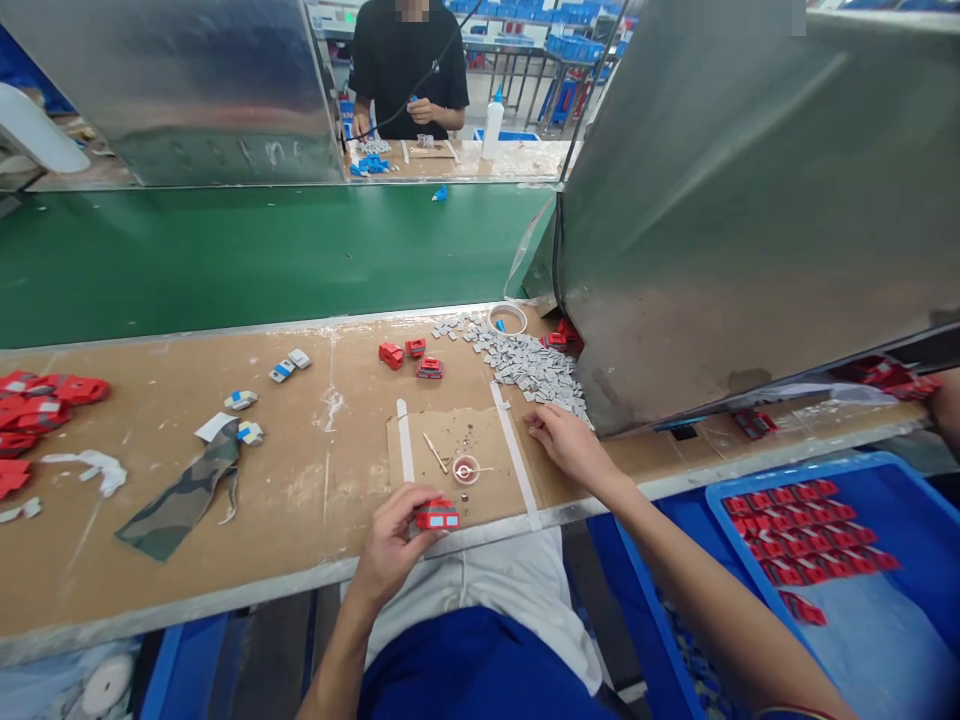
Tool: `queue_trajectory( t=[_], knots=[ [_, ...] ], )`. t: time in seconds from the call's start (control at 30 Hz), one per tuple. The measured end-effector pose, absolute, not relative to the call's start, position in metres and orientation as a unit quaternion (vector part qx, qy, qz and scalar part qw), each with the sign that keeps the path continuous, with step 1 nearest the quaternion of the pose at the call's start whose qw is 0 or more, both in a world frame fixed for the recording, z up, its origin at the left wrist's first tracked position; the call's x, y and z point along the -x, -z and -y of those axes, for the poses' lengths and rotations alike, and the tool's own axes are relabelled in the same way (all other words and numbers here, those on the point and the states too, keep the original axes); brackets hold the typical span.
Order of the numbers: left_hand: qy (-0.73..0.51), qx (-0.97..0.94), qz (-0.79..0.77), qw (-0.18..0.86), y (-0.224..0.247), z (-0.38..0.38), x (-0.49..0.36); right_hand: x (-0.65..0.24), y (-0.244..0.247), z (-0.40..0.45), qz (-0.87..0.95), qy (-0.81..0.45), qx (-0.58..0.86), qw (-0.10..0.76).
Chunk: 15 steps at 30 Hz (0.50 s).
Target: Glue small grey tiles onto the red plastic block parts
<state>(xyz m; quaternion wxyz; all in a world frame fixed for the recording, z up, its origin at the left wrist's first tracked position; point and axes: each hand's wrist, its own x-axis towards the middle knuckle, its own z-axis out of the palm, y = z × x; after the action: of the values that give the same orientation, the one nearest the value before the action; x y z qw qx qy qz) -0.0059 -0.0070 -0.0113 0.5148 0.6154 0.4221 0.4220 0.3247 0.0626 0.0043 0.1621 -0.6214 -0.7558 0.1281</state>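
Note:
My left hand (pixel 401 530) is closed round a red toy vehicle (pixel 437 515) with pale window patches, at the front edge of the workbench. Just left of and below the pile of small grey flat pieces (pixel 536 367) is my right hand (pixel 568 440), thumb and fingertips together; whether a piece is between them is too small to tell. Between the hands lies a cardboard sheet (pixel 487 435), taped along both sides. On it sit a small round cup (pixel 466 470) with a thin stick across it and a pale wooden stick (pixel 435 453).
Several red toy vehicles (pixel 430 368) stand behind the cardboard, and more red parts (pixel 45 410) lie far left. A camouflage cloth (pixel 187 490) is at left. Metal panels (pixel 750 200) flank a green belt (pixel 262 260). A blue tray (pixel 915 600) holds rows of red vehicles. A person (pixel 409 75) works opposite.

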Motion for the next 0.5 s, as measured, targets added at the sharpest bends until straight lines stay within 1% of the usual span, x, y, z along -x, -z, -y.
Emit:
queue_trajectory(
  t=[0.1, 0.17, 0.23, 0.33, 0.4, 0.5],
  knots=[
    [-0.433, -0.585, -0.394, 0.561, 0.011, 0.007, 0.01, -0.319, -0.019, -0.054, 0.744, -0.157, 0.625, 0.176],
    [-0.437, -0.55, -0.379, 0.602, 0.011, 0.009, 0.011, -0.305, -0.033, -0.038, 0.739, -0.213, 0.603, 0.211],
    [-0.428, -0.507, -0.372, 0.649, 0.011, 0.012, 0.011, -0.282, -0.046, -0.015, 0.707, -0.335, 0.549, 0.293],
    [-0.409, -0.445, -0.37, 0.706, 0.009, 0.016, 0.009, -0.239, -0.055, 0.016, 0.631, -0.482, 0.495, 0.354],
    [-0.412, -0.429, -0.373, 0.712, 0.008, 0.017, 0.008, -0.216, -0.053, 0.028, 0.578, -0.535, 0.488, 0.376],
    [-0.43, -0.436, -0.379, 0.694, 0.007, 0.016, 0.007, -0.197, -0.044, 0.032, 0.53, -0.576, 0.49, 0.383]
  ],
)
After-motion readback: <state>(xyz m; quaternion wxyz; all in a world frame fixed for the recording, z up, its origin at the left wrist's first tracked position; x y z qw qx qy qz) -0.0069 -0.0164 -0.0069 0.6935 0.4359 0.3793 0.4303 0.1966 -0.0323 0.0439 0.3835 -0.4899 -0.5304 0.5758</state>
